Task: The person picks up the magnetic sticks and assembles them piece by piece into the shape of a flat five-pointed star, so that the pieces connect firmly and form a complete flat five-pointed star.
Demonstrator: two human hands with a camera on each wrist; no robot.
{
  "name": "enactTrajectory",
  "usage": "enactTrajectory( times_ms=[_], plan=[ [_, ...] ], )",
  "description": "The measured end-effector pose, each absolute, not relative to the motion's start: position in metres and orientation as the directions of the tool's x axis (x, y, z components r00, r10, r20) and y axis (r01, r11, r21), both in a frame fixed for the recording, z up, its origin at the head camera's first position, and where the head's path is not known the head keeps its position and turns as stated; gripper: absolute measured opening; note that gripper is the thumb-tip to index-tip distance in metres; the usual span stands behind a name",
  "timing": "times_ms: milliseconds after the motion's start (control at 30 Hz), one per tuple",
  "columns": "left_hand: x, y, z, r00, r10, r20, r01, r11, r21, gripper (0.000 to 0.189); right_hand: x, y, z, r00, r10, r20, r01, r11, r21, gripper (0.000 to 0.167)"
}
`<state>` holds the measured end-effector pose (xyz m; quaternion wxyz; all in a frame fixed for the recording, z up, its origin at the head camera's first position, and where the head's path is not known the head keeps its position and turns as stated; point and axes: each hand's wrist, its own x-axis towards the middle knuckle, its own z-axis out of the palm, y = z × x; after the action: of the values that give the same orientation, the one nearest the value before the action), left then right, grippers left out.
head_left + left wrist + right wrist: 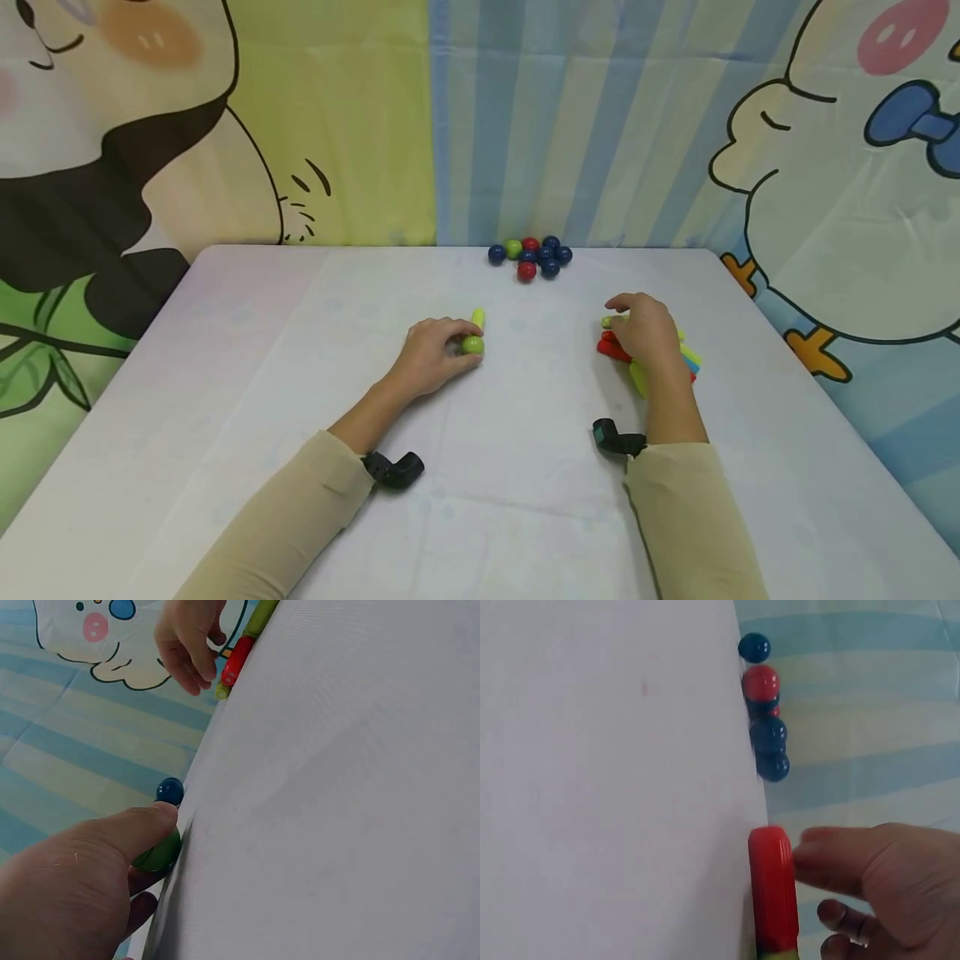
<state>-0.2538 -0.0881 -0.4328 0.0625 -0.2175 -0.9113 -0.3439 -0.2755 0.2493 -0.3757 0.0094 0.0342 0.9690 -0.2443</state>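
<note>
My left hand (432, 354) pinches a green ball (472, 345) between thumb and fingers, low over the white table. A yellow-green stick (478, 317) lies just beyond the ball. In the left wrist view the green ball (159, 853) shows partly behind the thumb. On the right, my right hand (647, 333) hovers at a pile of coloured sticks, its fingers bent loosely and apart. A red stick (613, 347) and a green stick (637, 379) stick out from under it; other sticks are partly hidden. In the right wrist view the thumb is beside a red stick (772, 889).
Several blue and red balls with one green ball (513, 248) are grouped at the table's back edge, against a striped cartoon cloth (570, 117). A white cover (525, 500) lies over the table. Each wrist carries a black camera (395, 471).
</note>
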Motion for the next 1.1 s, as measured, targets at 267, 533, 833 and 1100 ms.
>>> enactTrajectory(
  times_ms=[267,533,833,1100],
  plan=[
    [-0.255,-0.086,-0.434,-0.9,0.352,0.256,0.433,0.657,0.617,0.036,-0.282,0.251,-0.388,-0.991,0.127,0.031,0.1,0.893,-0.44,0.037],
    [-0.254,-0.088,-0.433,-0.906,0.342,0.249,0.419,0.644,0.64,0.036,-0.285,0.251,-0.391,-0.981,0.186,0.062,0.14,0.884,-0.446,0.035],
    [-0.253,-0.087,-0.434,-0.914,0.331,0.235,0.402,0.649,0.646,0.037,-0.285,0.249,-0.391,-0.985,0.166,0.047,0.13,0.892,-0.432,0.033],
    [-0.252,-0.087,-0.432,-0.917,0.323,0.234,0.394,0.646,0.654,0.037,-0.287,0.247,-0.389,-0.987,0.158,-0.018,0.149,0.884,-0.442,0.037]
  ],
)
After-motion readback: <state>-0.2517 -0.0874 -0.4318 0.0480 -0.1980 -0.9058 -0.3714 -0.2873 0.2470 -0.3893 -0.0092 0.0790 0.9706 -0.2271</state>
